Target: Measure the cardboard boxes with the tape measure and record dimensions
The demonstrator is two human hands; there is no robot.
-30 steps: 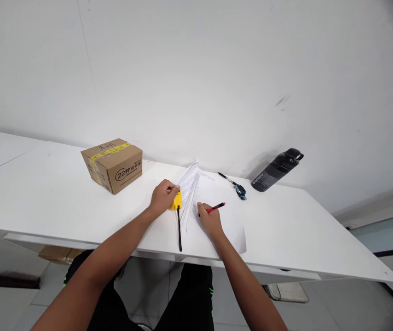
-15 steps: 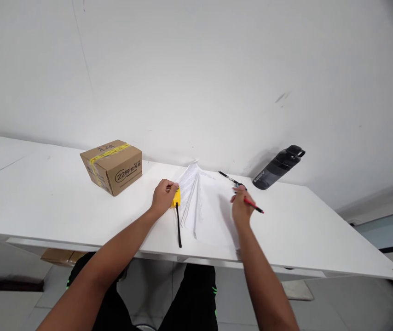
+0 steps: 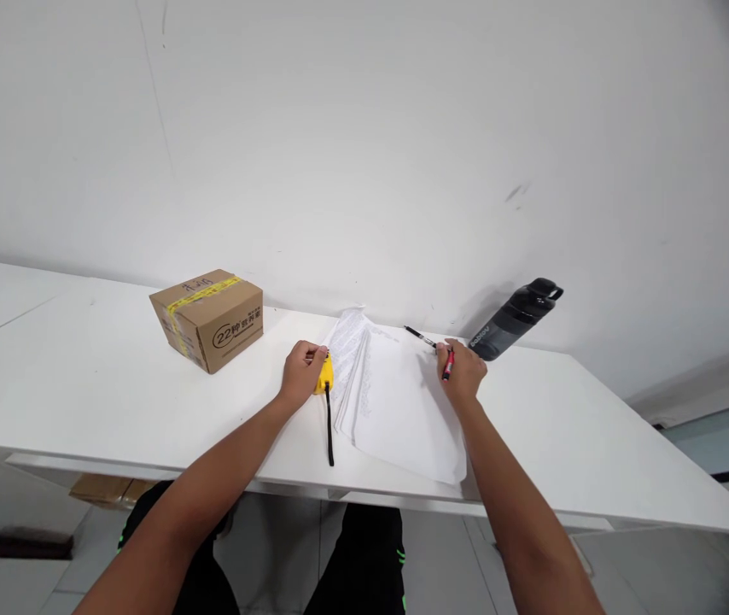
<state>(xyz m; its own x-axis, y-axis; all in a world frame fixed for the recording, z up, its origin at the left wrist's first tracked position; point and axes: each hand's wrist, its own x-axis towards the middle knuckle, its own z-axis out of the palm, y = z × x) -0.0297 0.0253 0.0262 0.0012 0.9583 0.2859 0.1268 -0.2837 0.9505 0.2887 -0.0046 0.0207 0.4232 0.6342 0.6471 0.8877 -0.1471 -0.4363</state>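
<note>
My left hand is closed around a yellow tape measure, at the left edge of an open stack of papers. A black wrist strap hangs from the tape measure and lies on the table toward me. At the right side of the papers, my right hand is closed on a red marker, whose dark end points toward me. A black pen lies just beyond the fingers of this hand; whether they touch its near end I cannot tell.
A taped cardboard box stands on the white table to the left. A dark water bottle leans against the wall behind my right hand. Another cardboard box is below the table at the left.
My right hand has shifted slightly right, and the marker in it has swung from pointing right to pointing toward me. The top sheet's near right corner now shows. My left hand keeps its grip.
</note>
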